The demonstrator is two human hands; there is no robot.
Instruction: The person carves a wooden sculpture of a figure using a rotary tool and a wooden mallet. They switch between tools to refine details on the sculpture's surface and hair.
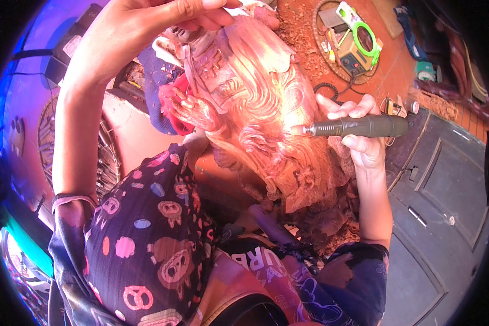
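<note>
A reddish-brown wooden statue [266, 103] lies tilted before me, carved with flowing folds, curls and a raised hand. My right hand [364, 125] is closed round a dark rotary carving handpiece [364, 127], held nearly level. Its tip touches or hovers just over the lit right-hand side of the carving; I cannot tell which. Over the statue's upper end, my left hand [174, 13] curls its fingers against the wood, partly cut off by the picture's top edge. Red cloth [175, 100] and dark blue cloth [160, 92] are tucked beside the statue's left side.
At the far right, a round woven tray [321, 41] holds a control box [354, 58] and a green-rimmed magnifier [365, 39]. Wood shavings [299, 32] litter the orange floor. A basket of carving tools [108, 157] stands left; a grey panelled cabinet door [445, 190] lies right.
</note>
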